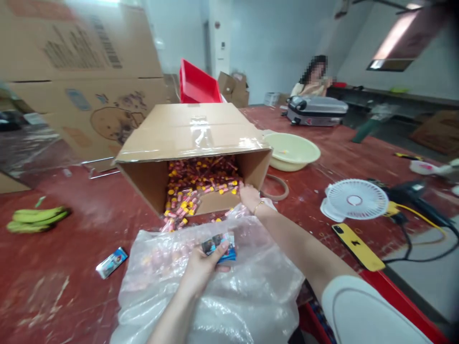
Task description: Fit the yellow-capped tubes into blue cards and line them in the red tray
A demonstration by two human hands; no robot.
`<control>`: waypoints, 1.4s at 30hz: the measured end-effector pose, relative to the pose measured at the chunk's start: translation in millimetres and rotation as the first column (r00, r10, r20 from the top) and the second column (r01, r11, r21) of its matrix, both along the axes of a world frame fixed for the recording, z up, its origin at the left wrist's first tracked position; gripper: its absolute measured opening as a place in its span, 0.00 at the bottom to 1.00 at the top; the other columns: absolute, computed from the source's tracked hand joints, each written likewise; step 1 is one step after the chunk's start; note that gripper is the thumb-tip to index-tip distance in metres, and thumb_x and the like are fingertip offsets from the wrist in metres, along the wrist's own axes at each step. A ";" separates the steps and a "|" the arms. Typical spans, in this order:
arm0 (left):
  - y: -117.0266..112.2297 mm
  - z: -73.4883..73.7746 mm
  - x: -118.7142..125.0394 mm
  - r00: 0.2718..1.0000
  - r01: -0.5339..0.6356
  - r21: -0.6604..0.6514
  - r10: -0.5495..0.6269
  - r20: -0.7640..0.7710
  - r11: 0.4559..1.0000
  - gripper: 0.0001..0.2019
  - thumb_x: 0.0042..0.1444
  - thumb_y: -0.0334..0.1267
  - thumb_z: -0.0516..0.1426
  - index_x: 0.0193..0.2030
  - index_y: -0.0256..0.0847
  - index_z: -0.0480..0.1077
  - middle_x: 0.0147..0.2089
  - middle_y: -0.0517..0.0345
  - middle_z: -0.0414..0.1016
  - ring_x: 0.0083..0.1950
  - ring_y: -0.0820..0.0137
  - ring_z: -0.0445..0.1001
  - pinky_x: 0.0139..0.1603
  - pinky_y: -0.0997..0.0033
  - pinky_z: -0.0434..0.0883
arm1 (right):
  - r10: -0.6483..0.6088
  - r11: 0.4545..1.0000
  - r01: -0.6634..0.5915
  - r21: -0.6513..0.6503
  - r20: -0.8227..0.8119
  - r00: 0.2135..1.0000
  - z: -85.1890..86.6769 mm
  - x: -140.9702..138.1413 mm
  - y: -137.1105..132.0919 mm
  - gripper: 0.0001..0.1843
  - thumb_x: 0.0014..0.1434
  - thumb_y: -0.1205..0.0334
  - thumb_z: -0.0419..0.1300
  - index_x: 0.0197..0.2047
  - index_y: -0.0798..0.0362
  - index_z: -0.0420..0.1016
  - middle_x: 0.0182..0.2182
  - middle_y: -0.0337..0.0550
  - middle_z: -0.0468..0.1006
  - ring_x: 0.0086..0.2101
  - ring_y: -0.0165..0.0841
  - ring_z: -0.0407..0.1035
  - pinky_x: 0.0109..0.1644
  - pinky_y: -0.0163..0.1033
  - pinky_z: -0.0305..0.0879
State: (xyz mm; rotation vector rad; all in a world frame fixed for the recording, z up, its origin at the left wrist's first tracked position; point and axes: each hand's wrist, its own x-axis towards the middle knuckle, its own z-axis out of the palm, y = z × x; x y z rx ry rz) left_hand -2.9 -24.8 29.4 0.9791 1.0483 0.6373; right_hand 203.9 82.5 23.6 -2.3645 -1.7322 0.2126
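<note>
A brown cardboard box [193, 131] lies on its side on the red table [71, 248], its open mouth facing me and full of several small pink and yellow packets [195, 191]. A clear plastic bag [233, 286] is spread in front of it with some packets inside. My left hand [202, 267] is closed on a small blue printed packet [220, 246] above the bag. My right hand [250, 197] reaches to the box's lower right edge, fingers curled among the packets beside the bag's rim; what it grips is hidden.
A bunch of green bananas [36, 219] lies at left, a small carton [112, 263] near the bag. Right of the box sit a pale basin [292, 150], a white fan [353, 199], a yellow phone [357, 246] and cables. A seated person [311, 79] is behind a grey suitcase [315, 111]. Large cartons [82, 71] stand at left.
</note>
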 end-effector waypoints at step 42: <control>4.7 4.7 12.1 0.987 0.004 0.114 -0.022 0.160 0.993 0.16 0.36 0.43 0.71 0.19 0.40 0.68 0.19 0.64 0.66 0.22 0.73 0.63 0.27 0.72 0.64 | 0.686 0.698 -0.488 0.524 -0.295 0.665 69.4 -14.7 -120.9 0.08 0.62 0.62 0.58 0.45 0.47 0.64 0.36 0.41 0.75 0.33 0.31 0.68 0.38 0.40 0.66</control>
